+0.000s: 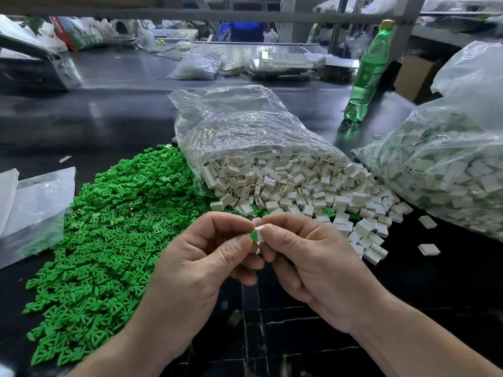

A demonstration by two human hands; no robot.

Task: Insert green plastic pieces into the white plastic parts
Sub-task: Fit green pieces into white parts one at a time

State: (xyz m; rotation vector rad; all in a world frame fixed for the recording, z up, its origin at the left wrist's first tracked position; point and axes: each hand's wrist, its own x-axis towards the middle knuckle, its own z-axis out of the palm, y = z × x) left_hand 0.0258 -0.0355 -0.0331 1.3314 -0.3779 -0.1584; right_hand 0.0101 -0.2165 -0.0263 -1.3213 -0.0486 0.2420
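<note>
Above the dark table, my left hand [201, 265] pinches a small green plastic piece [253, 234] between thumb and fingers. My right hand [307, 265] pinches a white plastic part [260, 232] right against it; the green piece sits partly inside the white part. A wide heap of loose green pieces [109, 229] lies on the table to the left. White parts [299, 186] spill out of an open clear bag [234, 126] just beyond my hands.
At the right lies a big clear bag [449, 170] of white parts with green showing inside. A green bottle [366, 74] stands behind it. An empty clear bag [35, 202] lies at the left. Two loose white parts [429, 249] lie at the right. Clutter fills the far table.
</note>
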